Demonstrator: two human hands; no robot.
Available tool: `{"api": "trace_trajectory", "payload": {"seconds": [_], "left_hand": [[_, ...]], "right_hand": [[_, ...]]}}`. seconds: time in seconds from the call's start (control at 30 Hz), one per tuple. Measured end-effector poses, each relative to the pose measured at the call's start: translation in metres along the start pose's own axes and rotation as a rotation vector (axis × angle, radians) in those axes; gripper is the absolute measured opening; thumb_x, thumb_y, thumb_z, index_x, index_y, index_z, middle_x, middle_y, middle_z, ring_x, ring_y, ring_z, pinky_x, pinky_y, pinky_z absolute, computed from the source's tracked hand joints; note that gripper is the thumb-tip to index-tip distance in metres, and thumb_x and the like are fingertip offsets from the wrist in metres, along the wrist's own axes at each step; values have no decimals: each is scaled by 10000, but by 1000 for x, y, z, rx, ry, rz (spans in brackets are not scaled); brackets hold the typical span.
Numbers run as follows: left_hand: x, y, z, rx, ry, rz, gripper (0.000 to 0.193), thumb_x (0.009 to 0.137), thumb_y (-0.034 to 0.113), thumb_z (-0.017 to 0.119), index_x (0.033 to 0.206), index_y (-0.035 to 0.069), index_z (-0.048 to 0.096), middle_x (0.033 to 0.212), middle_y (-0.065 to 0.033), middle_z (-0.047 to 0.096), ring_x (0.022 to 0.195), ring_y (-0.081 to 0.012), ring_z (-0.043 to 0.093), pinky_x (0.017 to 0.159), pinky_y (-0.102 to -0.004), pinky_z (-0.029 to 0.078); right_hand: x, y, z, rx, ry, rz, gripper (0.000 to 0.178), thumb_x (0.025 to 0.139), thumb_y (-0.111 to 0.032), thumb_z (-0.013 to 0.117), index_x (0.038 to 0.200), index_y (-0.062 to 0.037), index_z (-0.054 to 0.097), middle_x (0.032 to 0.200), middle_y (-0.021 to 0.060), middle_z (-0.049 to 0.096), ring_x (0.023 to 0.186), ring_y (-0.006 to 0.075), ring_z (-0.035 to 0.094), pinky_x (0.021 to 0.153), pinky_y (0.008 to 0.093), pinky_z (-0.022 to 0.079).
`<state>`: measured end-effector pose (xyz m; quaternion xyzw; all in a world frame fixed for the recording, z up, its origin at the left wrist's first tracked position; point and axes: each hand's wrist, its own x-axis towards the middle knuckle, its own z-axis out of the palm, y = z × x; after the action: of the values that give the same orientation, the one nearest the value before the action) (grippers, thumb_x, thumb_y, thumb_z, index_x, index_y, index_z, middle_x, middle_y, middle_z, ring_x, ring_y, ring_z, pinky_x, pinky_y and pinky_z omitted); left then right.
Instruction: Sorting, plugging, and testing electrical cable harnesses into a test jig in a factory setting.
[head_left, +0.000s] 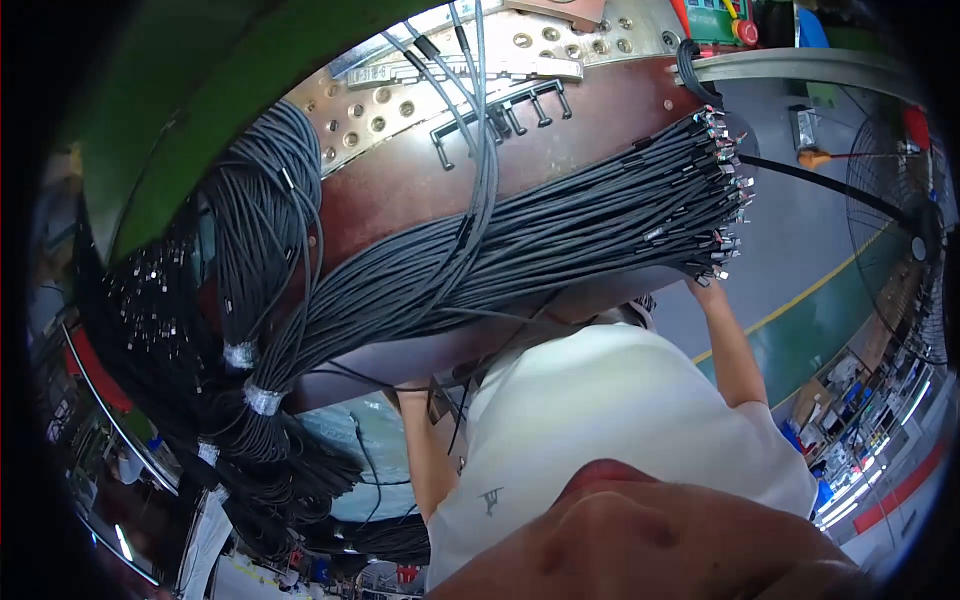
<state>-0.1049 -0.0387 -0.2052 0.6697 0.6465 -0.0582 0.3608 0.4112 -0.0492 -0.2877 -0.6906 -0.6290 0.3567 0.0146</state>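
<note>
Hands: the right hand (706,291) is up at the connector ends of the cable bundle (560,235), grip hidden, can't tell; the left hand is tucked under the brown surface (400,180), unseen. Bundle drapes across that surface, ends overhanging its right edge, open floor (800,240) beyond.

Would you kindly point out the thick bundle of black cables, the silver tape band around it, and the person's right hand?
Thick bundle of black cables (520,235): head view, mid-length of the bundle.
Silver tape band (263,399): head view, middle of the band.
Right hand (704,290): head view, fingers at the cable ends.
</note>
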Motion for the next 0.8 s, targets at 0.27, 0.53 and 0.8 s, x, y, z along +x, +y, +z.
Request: {"api": "trace_trajectory", "payload": {"seconds": [0.27, 0.53, 0.8], "left_hand": [[-7, -1, -8, 46, 24, 17, 309, 912, 268, 510, 1073, 34, 631, 1044, -204, 639, 1033, -377, 570, 888, -471, 437], [-7, 4, -11, 64, 54, 36, 325, 921, 287, 501, 1095, 42, 624, 1072, -206, 631, 1045, -366, 569, 892, -458, 440], [-31, 6, -10, 63, 78, -3, 341, 929, 306, 492, 1117, 51, 616, 1101, -208, 623, 1056, -356, 569, 896, -445, 442]], "right_hand": [[16, 21, 26, -70, 109, -199, 356, 782, -94, 635, 1136, -126, 643, 1162, 113, 632, 1110, 293, 568, 984, 390, 436], [26, 3, 20, -126, 188, -227, 327, 801, -75, 603, 1123, -110, 640, 1150, 120, 631, 1088, 302, 573, 961, 393, 445], [33, -2, 14, -46, 199, -138, 342, 797, -118, 643, 1136, -79, 625, 1117, 122, 635, 1073, 294, 570, 951, 403, 440]]}}
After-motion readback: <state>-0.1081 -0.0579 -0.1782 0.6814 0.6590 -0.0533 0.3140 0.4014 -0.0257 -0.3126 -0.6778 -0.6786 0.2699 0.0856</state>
